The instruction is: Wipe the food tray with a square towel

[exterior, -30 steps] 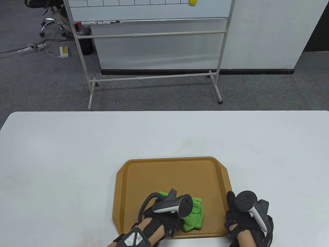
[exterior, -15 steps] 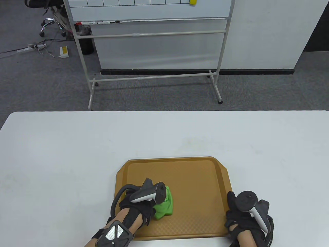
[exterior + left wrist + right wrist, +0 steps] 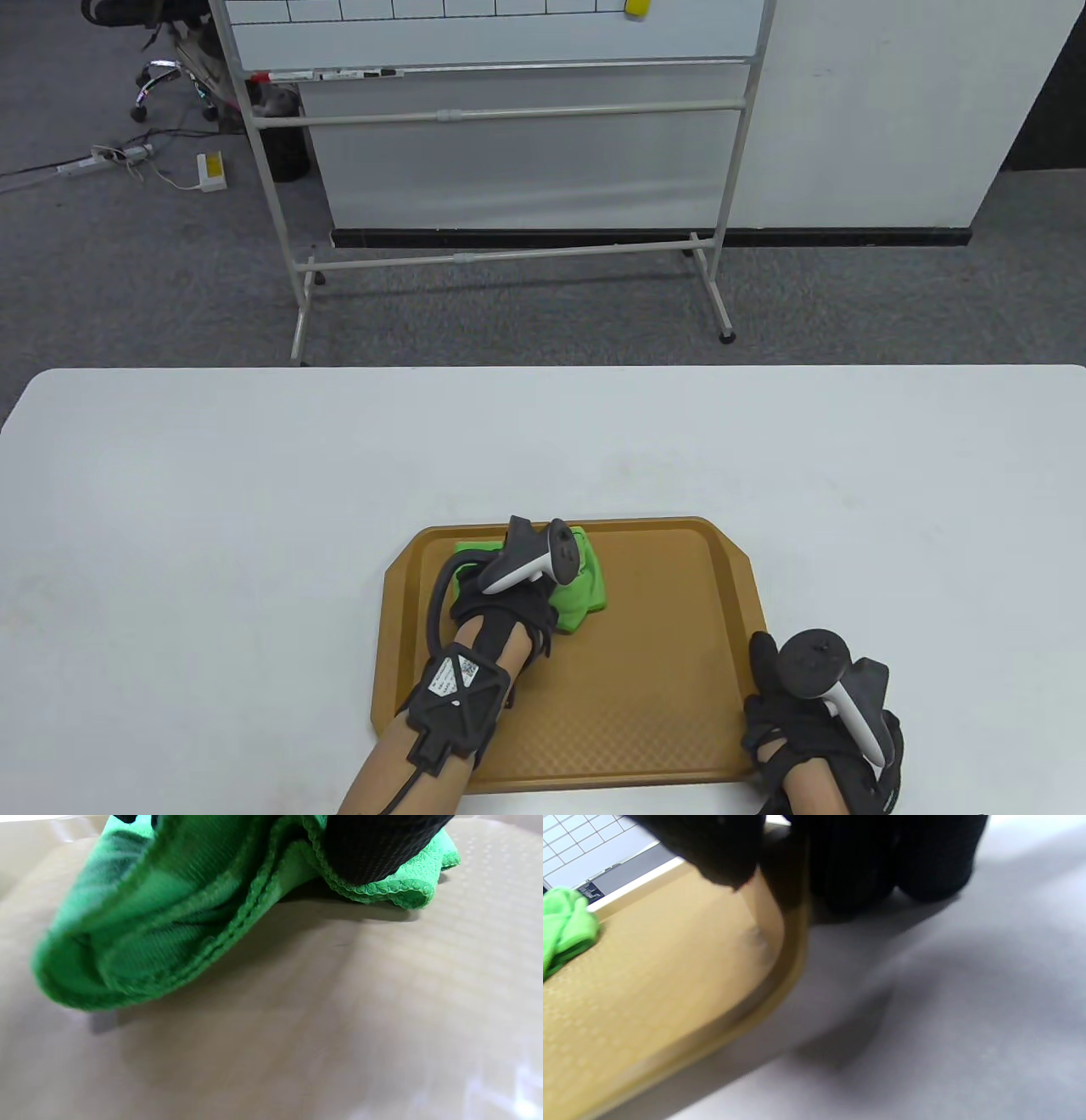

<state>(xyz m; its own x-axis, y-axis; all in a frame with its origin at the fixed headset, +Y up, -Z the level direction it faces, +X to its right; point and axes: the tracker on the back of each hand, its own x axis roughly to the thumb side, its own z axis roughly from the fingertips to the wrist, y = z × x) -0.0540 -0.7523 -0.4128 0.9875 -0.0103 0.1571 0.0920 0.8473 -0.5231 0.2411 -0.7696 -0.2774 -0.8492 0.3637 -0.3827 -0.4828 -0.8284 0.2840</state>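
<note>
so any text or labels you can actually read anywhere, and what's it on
None of it is legible.
Wrist strap label: a white sticker with a code-like square and small print, too small to read.
Whiteboard: a ruled grid only, with no writing visible in the cells.
Tray, towel, trackers: no markings show.

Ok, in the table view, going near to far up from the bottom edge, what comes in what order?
Right hand at the tray's near right corner → left hand on the towel → tray's far rim → bare table → whiteboard stand.
</note>
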